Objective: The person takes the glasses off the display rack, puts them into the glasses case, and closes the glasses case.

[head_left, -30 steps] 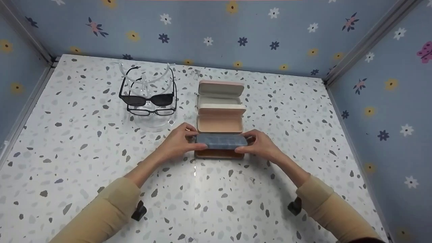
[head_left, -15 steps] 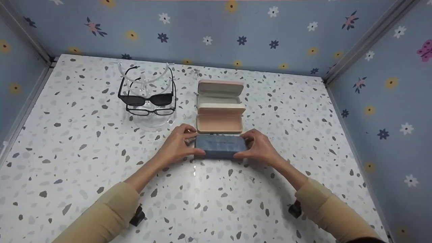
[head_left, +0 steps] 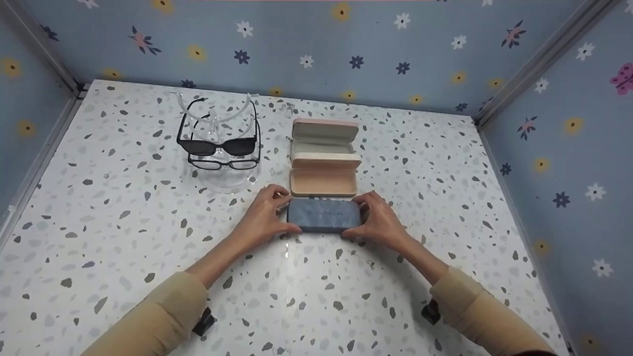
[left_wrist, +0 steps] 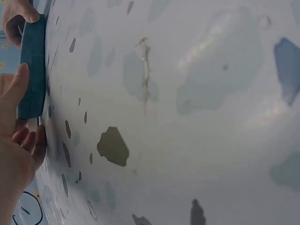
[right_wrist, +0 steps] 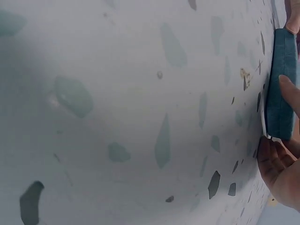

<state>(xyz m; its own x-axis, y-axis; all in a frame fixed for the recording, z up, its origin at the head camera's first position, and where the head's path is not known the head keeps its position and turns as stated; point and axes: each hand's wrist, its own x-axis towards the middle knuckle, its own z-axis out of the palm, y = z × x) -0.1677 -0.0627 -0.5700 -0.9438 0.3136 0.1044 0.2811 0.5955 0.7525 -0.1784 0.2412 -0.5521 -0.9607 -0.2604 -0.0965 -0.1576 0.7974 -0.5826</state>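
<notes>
A closed blue glasses case [head_left: 324, 216] lies on the speckled table in the head view, faint lettering on its lid. My left hand [head_left: 264, 212] grips its left end, thumb at the front edge and fingers behind. On the opposite end my right hand [head_left: 378, 217] holds it the same way. Both wrist views show the blue case edge-on, with a thumb against its front side: the case [left_wrist: 33, 70] at the left wrist view's edge, the case [right_wrist: 281, 84] at the right one's. Just behind it stands an open glasses case with a peach lining [head_left: 324, 182].
Farther back is another open case with a grey lining [head_left: 324, 131]. To the left, a clear display stand [head_left: 213, 126] carries black sunglasses [head_left: 217, 146] and black-framed glasses [head_left: 225, 163]. Flowered panels [head_left: 316, 44] wall the table in at the back and sides.
The blue case's lid has swung down toward me and closed, hiding its brown inside. Both thumbs have come down with it to the front edge. The other cases and glasses stay put.
</notes>
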